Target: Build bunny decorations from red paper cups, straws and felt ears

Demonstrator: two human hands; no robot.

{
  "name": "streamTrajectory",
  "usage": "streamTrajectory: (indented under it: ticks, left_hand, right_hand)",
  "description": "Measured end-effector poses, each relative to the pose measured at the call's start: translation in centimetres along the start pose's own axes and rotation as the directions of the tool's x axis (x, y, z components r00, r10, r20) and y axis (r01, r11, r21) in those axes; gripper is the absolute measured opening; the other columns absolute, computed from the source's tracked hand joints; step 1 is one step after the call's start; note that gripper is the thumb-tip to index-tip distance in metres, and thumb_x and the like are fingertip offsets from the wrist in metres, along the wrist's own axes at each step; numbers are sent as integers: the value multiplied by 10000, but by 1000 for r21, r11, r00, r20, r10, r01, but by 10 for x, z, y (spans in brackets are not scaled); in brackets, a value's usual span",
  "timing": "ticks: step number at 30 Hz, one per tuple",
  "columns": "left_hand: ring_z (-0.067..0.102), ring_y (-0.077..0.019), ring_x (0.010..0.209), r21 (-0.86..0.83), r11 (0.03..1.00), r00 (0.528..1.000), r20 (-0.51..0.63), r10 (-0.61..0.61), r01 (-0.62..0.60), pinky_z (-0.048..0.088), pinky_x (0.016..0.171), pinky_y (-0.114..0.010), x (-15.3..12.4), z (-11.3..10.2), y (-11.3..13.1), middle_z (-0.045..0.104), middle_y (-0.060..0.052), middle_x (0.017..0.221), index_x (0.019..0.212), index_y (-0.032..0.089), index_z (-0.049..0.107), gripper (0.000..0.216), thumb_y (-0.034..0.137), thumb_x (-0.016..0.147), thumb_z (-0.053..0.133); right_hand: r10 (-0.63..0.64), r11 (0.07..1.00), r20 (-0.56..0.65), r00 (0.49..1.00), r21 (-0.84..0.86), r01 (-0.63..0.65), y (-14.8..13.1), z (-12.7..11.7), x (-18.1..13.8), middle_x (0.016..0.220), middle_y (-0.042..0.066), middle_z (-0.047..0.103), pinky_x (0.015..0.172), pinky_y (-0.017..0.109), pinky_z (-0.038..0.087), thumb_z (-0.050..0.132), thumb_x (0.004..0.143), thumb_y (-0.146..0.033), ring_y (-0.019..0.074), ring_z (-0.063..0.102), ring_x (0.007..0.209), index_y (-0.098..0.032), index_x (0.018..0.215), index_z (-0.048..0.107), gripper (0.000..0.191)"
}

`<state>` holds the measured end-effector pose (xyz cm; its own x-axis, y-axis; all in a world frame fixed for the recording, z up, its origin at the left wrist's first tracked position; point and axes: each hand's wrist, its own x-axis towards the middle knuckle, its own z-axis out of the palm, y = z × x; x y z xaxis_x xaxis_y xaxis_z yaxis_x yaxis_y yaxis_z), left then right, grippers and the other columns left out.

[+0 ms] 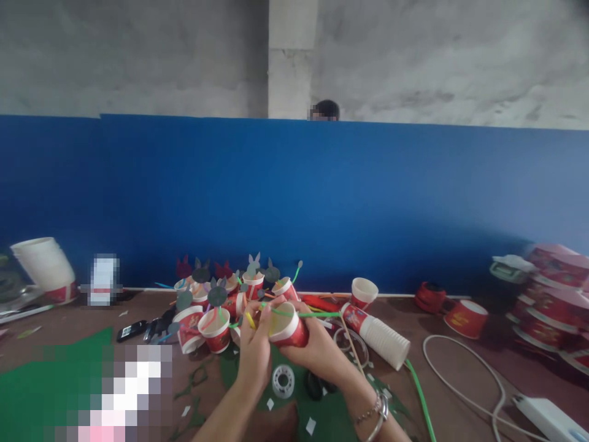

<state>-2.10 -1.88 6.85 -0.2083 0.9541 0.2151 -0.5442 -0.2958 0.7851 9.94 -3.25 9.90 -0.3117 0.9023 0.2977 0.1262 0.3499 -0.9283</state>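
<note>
My right hand point(317, 351) is wrapped round a red-and-white paper cup point(288, 330), holding it tilted toward me above the table. My left hand point(254, 350) is closed at the cup's rim, pinching a green pipe cleaner point(317, 314) that stretches off to the right; a short yellow piece shows by its fingers. A bracelet sits on my right wrist. Behind the hands stands a cluster of finished cups point(216, 304) with felt shapes and coloured stems sticking up.
A roll of clear tape point(282, 380) lies on green felt point(55, 368) below my hands. A lying stack of cups point(381, 336) is to the right, with a white cable point(464, 368) and power strip point(550, 417). A blue partition point(294, 202) backs the table; a person's head shows over it.
</note>
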Motion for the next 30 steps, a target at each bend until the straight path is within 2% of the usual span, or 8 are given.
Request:
streamTrajectory:
  ticks: [5,11,16,19,23,27,30]
  left_hand:
    - [663,-201,824,-51,998,996,-84,-27,22,501,739,-306,-3,3,0,699,-30,860,869,201,515,320,469,752,644]
    - [666,-212,801,-114,992,995,-80,-57,48,499,718,-317,-2,6,1,693,-36,815,896,200,512,345,481,746,645]
    - [637,-190,783,136,991,1000,27,-15,11,473,715,-276,8,-6,6,674,-33,817,911,175,578,303,420,753,659]
    - [612,-183,719,286,958,995,101,-10,-19,446,626,-242,14,-12,12,655,-34,765,899,163,610,300,419,751,657]
    - [581,-168,676,320,947,989,145,-14,-33,425,604,-233,14,-12,17,632,-25,746,890,172,611,279,429,780,619]
    - [557,-162,681,333,937,989,135,60,-102,425,653,-235,10,-8,18,601,-5,711,877,188,618,245,407,771,641]
    - [523,-145,628,335,931,988,112,110,-141,412,617,-222,9,-8,17,571,11,655,880,191,620,266,433,771,636]
  right_hand:
    - [13,999,-13,1000,31,-12,3,1,-1,1105,33,625,894,350,442,644,606,-68,229,585,1007,-216,1225,486,657]
    - [58,998,-5,998,31,-58,3,2,-1,1098,29,624,866,334,458,633,601,-65,215,591,982,-209,1188,510,617]
    - [73,997,-58,996,10,-73,0,0,-1,1127,31,619,898,339,446,649,603,-82,218,581,1018,-209,1144,538,567]
    - [91,996,-84,992,-5,-91,2,-3,-1,1131,42,620,890,346,456,671,608,-107,230,580,1025,-201,1166,525,584]
    - [99,994,-94,991,-45,-103,6,-6,0,1106,41,629,861,347,471,690,600,-124,233,593,992,-196,1169,527,596]
    - [80,995,-73,994,-49,-84,3,-6,0,1097,37,635,863,347,469,679,592,-105,235,591,999,-196,1142,544,574]
    - [99,993,-72,993,-51,-102,-1,-4,-1,1028,23,653,820,340,487,676,583,-104,228,611,935,-198,1057,574,494]
